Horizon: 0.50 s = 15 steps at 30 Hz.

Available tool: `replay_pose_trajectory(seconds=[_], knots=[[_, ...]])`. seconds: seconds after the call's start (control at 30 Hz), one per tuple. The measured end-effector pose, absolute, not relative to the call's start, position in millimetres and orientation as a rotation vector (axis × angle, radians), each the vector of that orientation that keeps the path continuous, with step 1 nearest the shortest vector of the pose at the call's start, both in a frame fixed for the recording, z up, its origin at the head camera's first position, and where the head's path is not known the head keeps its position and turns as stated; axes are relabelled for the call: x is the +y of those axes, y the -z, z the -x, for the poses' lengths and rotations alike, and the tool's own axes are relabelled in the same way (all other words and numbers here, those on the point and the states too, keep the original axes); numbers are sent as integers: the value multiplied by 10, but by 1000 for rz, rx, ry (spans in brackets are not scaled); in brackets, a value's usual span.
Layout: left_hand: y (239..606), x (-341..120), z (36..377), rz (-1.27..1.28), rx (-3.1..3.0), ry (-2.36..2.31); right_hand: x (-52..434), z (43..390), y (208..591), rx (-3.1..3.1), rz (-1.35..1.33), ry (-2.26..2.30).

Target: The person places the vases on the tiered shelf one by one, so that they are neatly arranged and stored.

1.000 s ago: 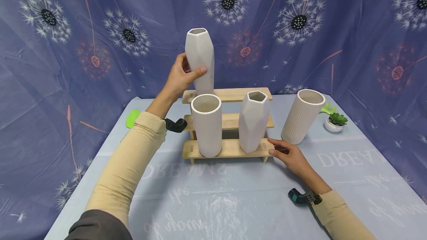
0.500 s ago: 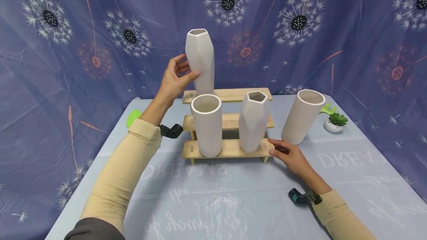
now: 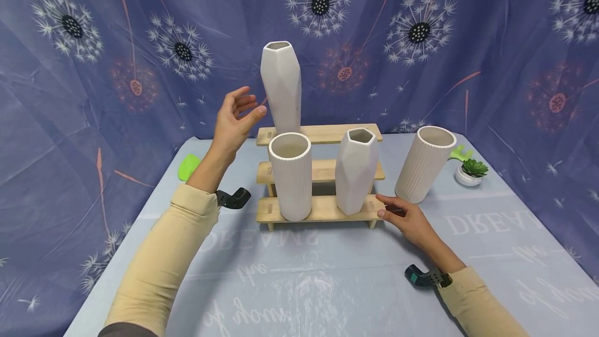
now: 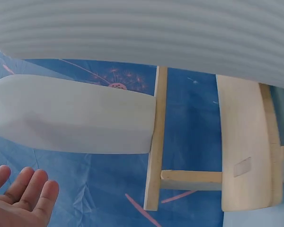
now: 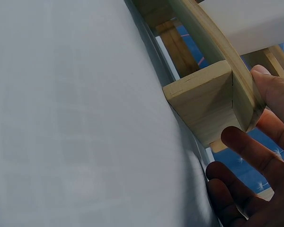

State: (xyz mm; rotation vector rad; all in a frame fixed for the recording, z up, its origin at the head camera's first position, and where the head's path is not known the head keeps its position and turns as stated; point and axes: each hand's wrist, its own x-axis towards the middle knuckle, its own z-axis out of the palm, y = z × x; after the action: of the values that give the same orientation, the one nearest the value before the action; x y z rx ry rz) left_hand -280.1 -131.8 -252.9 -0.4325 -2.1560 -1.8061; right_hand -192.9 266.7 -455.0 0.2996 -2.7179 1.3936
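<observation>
A tall white faceted vase (image 3: 283, 85) stands upright on the top tier of a three-tier wooden stand (image 3: 323, 207). Left of it, my left hand (image 3: 236, 121) is in the air with fingers spread, apart from the vase; the left wrist view shows its fingers (image 4: 33, 191) below the vase. My right hand (image 3: 407, 217) pinches the right end of the stand's lowest tier, thumb (image 5: 272, 87) on the board's edge. On that tier stand a ribbed white cylinder vase (image 3: 291, 181), at left, and a second faceted vase (image 3: 356, 173), at right.
Another ribbed vase (image 3: 423, 165) stands on the table to the right of the stand. Beyond it are a small potted succulent (image 3: 471, 171) and a light green fork-shaped thing (image 3: 460, 153). A bright green object (image 3: 189, 167) lies at the back left. A blue patterned cloth (image 3: 210, 25) hangs behind.
My left hand has let go of the faceted vase on the top tier and drawn back left and down. That vase stays standing; my right hand has not moved.
</observation>
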Motion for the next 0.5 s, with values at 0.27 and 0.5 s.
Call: replay_pose_trajectory(seconds=[0.27, 0.5], knots=[[2644, -1378, 2679, 407, -2078, 1818, 2671, 1931, 4556, -2704, -311, -1402], [2743, -1424, 2576, 375, -2034, 1793, 2668, 1935, 4560, -2703, -302, -1404]])
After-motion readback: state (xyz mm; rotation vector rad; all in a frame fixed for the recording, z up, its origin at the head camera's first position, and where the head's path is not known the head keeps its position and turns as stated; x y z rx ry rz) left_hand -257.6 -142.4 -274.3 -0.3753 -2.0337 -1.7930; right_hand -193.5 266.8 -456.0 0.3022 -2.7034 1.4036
